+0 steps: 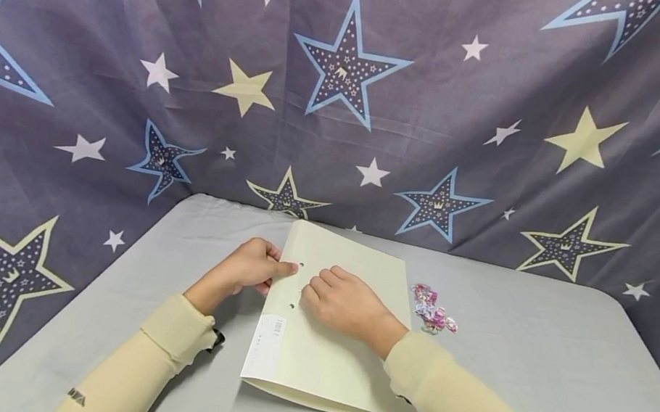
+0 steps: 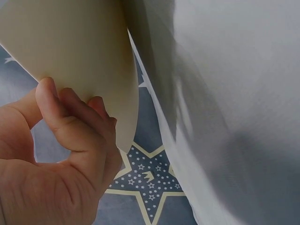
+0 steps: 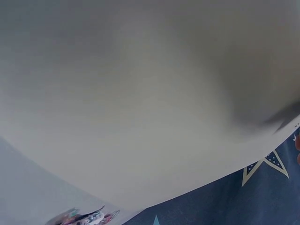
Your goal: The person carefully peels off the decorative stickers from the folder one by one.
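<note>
A cream-coloured folder point(image 1: 333, 376) lies on the table at a slight angle, its bottom edge gaping a little. Two dark punched holes and a white label with a barcode point(image 1: 268, 346) run along its left side. My left hand point(image 1: 253, 266) grips that left edge, thumb on top; in the left wrist view its fingers point(image 2: 70, 112) bend against the folder's raised underside. On the cover, beside the holes, rests my right hand point(image 1: 346, 304) with curled fingers. Whether it pinches something small is hidden. The right wrist view is mostly filled by the blurred cover point(image 3: 140, 140).
A small cluster of shiny pink and purple pieces point(image 1: 433, 311) lies right of the folder, near my right forearm. Grey cloth covers the table point(image 1: 528, 359). Behind it hangs a dark curtain point(image 1: 429, 17) printed with stars.
</note>
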The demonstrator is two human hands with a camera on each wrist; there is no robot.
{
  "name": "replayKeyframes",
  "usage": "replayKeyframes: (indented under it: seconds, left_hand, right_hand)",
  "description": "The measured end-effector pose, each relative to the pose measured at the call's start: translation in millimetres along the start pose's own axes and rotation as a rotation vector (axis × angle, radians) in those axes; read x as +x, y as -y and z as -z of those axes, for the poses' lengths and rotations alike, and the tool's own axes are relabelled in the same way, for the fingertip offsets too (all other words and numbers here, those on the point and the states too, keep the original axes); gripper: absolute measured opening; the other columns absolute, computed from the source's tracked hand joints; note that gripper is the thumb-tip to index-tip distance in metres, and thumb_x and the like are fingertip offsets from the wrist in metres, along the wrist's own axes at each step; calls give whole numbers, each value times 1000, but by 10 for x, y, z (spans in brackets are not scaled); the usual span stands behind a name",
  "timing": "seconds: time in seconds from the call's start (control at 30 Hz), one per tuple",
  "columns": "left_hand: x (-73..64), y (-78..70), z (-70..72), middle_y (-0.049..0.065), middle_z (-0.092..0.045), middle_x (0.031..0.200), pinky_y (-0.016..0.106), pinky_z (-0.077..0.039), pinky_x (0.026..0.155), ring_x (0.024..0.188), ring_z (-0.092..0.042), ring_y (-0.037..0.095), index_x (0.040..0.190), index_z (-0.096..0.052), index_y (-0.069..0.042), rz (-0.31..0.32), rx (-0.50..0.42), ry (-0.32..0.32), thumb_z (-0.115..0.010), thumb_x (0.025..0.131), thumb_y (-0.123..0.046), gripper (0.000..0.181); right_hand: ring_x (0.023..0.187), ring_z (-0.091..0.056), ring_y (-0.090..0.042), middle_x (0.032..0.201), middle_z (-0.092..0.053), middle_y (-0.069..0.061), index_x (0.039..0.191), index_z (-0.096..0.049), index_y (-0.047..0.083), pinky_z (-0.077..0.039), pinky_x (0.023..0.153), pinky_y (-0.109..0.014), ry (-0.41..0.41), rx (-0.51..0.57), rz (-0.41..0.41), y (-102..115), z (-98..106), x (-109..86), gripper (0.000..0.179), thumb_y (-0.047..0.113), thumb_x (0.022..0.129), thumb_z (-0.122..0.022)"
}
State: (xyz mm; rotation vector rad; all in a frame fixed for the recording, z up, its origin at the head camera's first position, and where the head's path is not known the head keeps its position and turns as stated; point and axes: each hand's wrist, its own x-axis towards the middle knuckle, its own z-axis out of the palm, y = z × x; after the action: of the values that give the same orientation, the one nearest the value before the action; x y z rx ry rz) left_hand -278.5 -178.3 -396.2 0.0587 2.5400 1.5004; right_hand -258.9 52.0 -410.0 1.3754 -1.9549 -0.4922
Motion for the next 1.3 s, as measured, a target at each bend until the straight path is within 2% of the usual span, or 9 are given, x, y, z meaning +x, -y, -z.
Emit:
replayKeyframes:
  seconds: [0.27, 0.97, 1.3]
  left_hand:
    - [-1, -11, -8, 5, -63, 70, 23, -52, 45, 49, -58, 10, 96, -63, 4, -2, -1, -1, -76, 94, -20, 27]
    - [2, -3, -6, 6, -65, 72, 24, -52, 46, 51, -59, 11, 97, -63, 3, 5, 3, 1, -76, 94, -21, 28]
    - [6, 8, 8, 8, -67, 74, 27, -55, 49, 54, -62, 13, 98, -64, 2, 8, 13, 2, -76, 94, -23, 28]
  right_hand:
    - [90, -57, -20, 95, -63, 0, 102, -62, 11, -48, 88, -32, -5, 49, -52, -2, 14, -12, 6, 13, 99, -58]
    - [88, -57, -20, 90, -61, 0, 100, -61, 9, -49, 86, -33, -33, 63, -93, -5, -4, -12, 10, 18, 102, -58]
    - [89, -58, -21, 92, -62, -2, 104, -61, 8, -49, 84, -34, 13, 79, -119, -60, 11, -38, 7, 9, 97, -61]
